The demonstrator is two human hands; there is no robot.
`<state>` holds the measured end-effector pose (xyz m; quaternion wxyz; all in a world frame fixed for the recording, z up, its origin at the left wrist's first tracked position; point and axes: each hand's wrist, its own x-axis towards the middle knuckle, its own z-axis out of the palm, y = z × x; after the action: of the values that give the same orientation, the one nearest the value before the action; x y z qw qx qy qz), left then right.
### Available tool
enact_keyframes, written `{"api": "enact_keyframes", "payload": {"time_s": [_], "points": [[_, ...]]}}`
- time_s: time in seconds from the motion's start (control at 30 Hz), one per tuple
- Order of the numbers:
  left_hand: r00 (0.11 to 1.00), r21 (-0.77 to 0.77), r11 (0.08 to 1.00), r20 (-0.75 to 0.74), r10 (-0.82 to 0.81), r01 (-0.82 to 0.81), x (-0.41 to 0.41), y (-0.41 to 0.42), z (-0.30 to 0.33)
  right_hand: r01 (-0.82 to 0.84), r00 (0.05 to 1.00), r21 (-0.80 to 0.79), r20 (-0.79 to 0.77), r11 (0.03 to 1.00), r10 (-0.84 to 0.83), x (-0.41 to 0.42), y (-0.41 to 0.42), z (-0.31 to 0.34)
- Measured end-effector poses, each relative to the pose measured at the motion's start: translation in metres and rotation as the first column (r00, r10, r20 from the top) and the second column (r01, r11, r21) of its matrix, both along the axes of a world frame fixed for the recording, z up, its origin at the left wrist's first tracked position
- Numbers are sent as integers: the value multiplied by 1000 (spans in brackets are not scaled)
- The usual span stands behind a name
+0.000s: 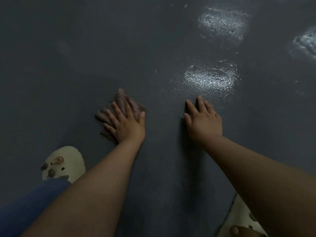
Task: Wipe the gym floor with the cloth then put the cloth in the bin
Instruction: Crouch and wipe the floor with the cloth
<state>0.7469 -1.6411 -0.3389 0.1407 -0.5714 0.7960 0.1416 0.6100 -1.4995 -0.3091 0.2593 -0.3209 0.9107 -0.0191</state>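
Nearest the camera, two pale clogs are standing on the gym floor (51,65): the left clog (65,161), studded with small charms, is showing beside a blue trouser leg (25,207), and the right clog (239,221) is peeking out at the lower right edge under the forearm. No writing or brand can be read on either.

Farther out, both arms are reaching forward and down. The left hand (127,124) is pressing flat, fingers straight and spread, on the brownish cloth (119,100), which is lying on the floor directly under and just beyond its fingers. The cloth is blurred; its long axis seems to be running diagonally, from lower left to upper right. The right hand (203,120) is lying palm down with fingers relaxed and extended, holding nothing, well apart from the cloth on its right.

Beyond the right hand, shiny patches (211,77) are glinting, probably wet. They are lying ahead and to the right of the cloth, so the wiping would likely need to travel that way. The bin is not in view.
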Motion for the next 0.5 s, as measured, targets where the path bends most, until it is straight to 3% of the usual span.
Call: {"api": "enact_keyframes", "payload": {"time_s": [0.1,0.17,0.23,0.3,0.33,0.4,0.43,0.5], "points": [[948,16,948,7,-318,318,-14,55,-3,14,1000,-11,13,1000,-14,-3,0,2],[795,-25,798,-73,-602,602,-11,93,-4,34,999,-33,15,999,-33,-4,-2,3],[562,23,562,-94,-822,827,-5,104,-5,58,998,-74,5,996,-58,-4,-3,4],[413,45,411,-111,-904,911,-2,84,-9,71,997,-126,-20,989,-74,-6,-3,4],[394,23,394,-95,-914,919,-4,70,-8,75,996,-154,-34,985,-81,-8,-2,3],[520,-23,520,-23,-854,854,-16,40,-4,80,992,-219,-73,972,-98,-10,1,2],[658,-1,658,9,-753,753,-22,26,-4,83,990,-252,-91,964,-109,-10,3,2],[921,35,923,51,-385,384,-37,4,3,73,989,-281,-101,957,-105,-7,7,0]]}}
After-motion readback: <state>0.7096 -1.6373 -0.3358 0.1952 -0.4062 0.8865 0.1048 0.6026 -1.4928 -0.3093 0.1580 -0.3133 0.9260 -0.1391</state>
